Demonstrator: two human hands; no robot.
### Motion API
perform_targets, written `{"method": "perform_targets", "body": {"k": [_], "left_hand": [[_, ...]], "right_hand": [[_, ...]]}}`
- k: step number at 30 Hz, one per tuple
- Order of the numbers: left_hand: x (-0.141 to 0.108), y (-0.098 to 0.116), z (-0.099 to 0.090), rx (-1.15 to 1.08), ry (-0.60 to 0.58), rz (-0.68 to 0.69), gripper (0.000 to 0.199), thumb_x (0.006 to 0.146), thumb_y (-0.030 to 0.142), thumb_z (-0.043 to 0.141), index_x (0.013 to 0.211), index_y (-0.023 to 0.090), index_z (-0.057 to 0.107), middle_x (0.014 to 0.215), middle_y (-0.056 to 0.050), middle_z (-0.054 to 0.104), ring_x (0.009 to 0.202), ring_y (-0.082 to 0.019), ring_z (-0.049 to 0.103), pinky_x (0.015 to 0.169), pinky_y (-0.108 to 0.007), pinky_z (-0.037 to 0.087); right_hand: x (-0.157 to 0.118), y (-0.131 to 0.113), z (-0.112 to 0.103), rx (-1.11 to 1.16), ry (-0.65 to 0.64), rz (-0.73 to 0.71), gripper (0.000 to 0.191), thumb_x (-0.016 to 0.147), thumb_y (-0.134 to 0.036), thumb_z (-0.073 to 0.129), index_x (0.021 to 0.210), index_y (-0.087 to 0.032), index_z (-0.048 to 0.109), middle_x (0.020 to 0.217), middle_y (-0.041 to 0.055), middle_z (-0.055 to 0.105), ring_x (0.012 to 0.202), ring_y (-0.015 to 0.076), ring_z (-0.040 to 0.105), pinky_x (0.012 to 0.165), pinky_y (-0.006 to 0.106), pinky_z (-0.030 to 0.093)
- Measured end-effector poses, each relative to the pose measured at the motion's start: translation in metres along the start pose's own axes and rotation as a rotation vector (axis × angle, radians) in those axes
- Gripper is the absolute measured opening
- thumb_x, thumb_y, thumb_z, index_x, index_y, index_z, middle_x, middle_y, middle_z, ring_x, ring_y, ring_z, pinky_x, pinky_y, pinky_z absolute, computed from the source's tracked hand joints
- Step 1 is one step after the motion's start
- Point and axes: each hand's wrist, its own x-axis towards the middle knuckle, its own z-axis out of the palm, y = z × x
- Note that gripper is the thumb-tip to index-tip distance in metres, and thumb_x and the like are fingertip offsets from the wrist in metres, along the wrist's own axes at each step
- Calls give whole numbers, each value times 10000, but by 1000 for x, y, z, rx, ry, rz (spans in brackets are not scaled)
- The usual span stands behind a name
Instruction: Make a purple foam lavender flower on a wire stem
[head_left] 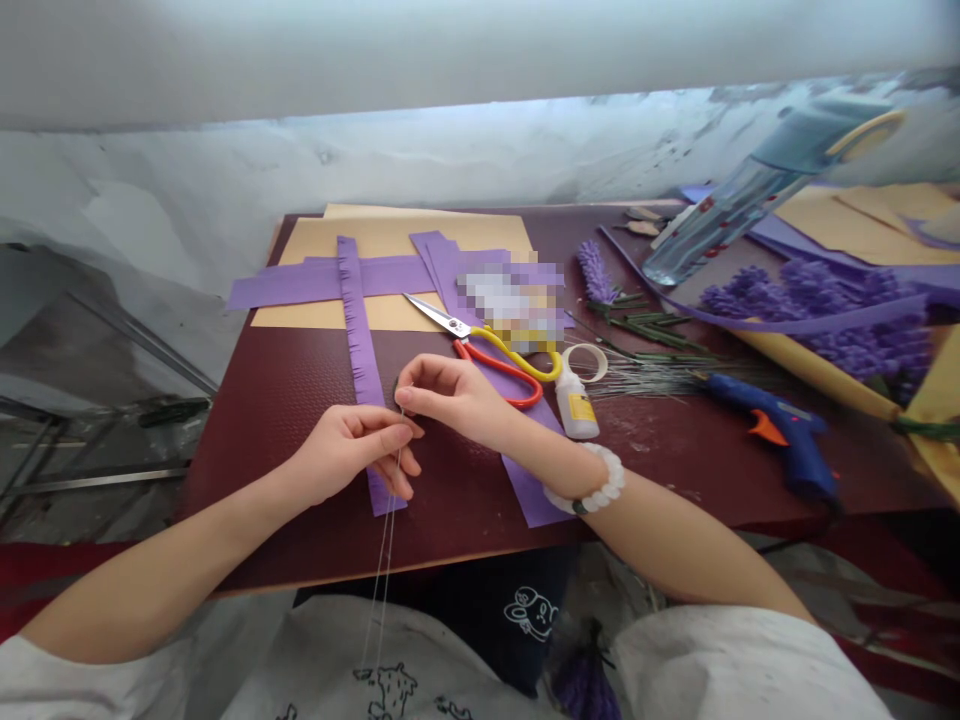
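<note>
My left hand [364, 450] is closed in a pinch over a fringed purple paper strip [361, 345] on the table. Two thin pale strands, looking like thread [388, 545], hang from the fingers past the table edge. Just above and to the right, my right hand [454, 395] pinches the upper end of the same thread, its thumb and forefinger pressed together. The fingertips of both hands almost meet. Beyond my right hand lie scissors [441, 318] with one yellow and one red handle, blades partly apart, on purple paper.
A small white glue bottle [576, 405] and a tape roll [586, 362] lie right of the scissors. Farther right are a blue glue gun [780, 420], a water bottle [739, 215], wire stems [652, 375] and purple flowers [847, 310]. Tan sheets [300, 315] lie at the back.
</note>
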Motion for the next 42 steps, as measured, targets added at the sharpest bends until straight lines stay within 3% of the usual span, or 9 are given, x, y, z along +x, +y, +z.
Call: {"method": "perform_targets", "body": {"k": [5, 9, 17, 22, 33, 42], "left_hand": [[1, -1, -2, 10, 10, 10, 357, 700, 394, 765, 862, 94, 656, 614, -37, 700, 472, -163, 666, 502, -257, 544], [0, -1, -5, 3, -16, 29, 357, 717, 395, 753, 876, 89, 661, 629, -44, 710, 489, -170, 677, 505, -257, 551], [-1, -1, -5, -48, -87, 31, 343, 736, 380, 746, 892, 87, 658, 640, -49, 715, 523, -181, 697, 526, -250, 561], [1, -3, -8, -224, -193, -27, 312, 747, 364, 743, 898, 105, 657, 684, -41, 716, 560, -170, 705, 553, -251, 573], [1, -2, -9, -274, -98, -183, 300, 569, 276, 868, 711, 85, 684, 602, -38, 687, 549, -171, 694, 511, -242, 581], [0, -2, -7, -228, -75, -164, 326, 526, 277, 882, 574, 89, 620, 562, -30, 669, 509, -162, 679, 490, -232, 572]], "right_hand": [[2, 1, -4, 72, -61, 8, 108, 740, -223, 670, 810, -176, 602, 691, -38, 594, 599, 76, 553, 585, 225, 466], [4, 2, -8, 73, -116, 18, 150, 761, -245, 663, 889, -168, 643, 688, -30, 617, 619, 84, 568, 615, 238, 479], [6, 2, -11, 70, -217, 13, 160, 799, -303, 661, 798, -153, 607, 668, -28, 601, 613, 75, 528, 625, 234, 450], [5, 0, -12, 29, -228, -10, 207, 807, -354, 662, 801, -159, 592, 670, -32, 572, 637, 82, 514, 646, 238, 452], [3, -2, -11, 81, -300, 42, 197, 789, -336, 696, 794, -146, 644, 736, -13, 616, 655, 80, 560, 678, 239, 486], [3, -4, -11, 90, -287, 109, 182, 745, -309, 732, 757, -146, 653, 727, -10, 639, 654, 84, 574, 654, 240, 480]]}}
